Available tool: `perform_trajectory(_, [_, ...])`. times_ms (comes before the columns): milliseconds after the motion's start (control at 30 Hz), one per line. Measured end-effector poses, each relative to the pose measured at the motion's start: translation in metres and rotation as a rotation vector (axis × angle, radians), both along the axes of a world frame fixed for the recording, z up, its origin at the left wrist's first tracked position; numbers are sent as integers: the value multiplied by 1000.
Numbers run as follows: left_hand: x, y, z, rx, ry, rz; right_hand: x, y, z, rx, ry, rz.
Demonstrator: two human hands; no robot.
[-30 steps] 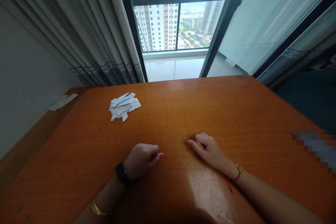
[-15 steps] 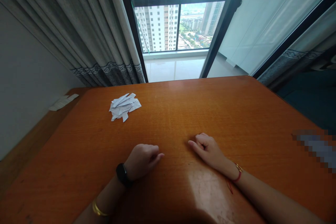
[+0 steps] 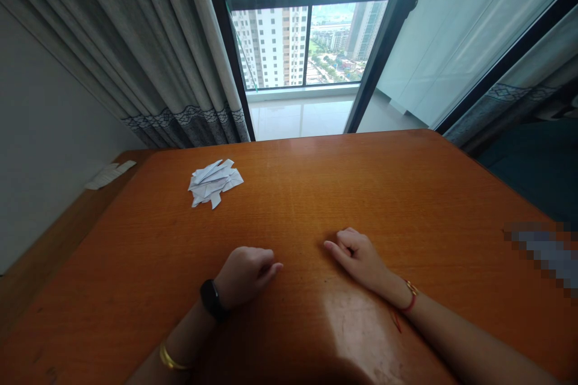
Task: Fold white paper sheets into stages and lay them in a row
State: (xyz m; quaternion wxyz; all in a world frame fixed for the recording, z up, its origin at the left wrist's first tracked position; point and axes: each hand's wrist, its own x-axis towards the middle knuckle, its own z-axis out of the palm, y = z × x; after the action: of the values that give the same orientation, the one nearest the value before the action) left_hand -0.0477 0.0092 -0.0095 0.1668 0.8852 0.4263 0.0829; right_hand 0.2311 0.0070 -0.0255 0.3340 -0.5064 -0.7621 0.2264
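Observation:
Both my hands rest on a reddish-brown wooden table [image 3: 289, 192], apart from each other. My left hand [image 3: 246, 277] is curled into a loose fist with nothing visible in it; a black watch [image 3: 212, 299] and a gold bangle [image 3: 169, 358] are on that arm. Loosely closed too, my right hand [image 3: 354, 257] shows no object between its fingers, and its wrist wears a red cord bracelet [image 3: 412, 296]. Beyond my left hand lies a small heap of torn white paper pieces [image 3: 214, 183], touched by neither hand.
At the left, more paper [image 3: 109, 175] lies on a wooden surface beside the wall. A grey curtain [image 3: 180, 60] hangs behind the table, next to a dark-framed glass door [image 3: 383, 54]. A blurred-out greyish object [image 3: 548, 255] sits at the right edge.

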Motion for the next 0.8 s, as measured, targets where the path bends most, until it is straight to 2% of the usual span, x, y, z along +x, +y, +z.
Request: perform_trajectory(800, [0, 0, 0, -15, 3, 6, 1, 0, 0, -24, -1, 0])
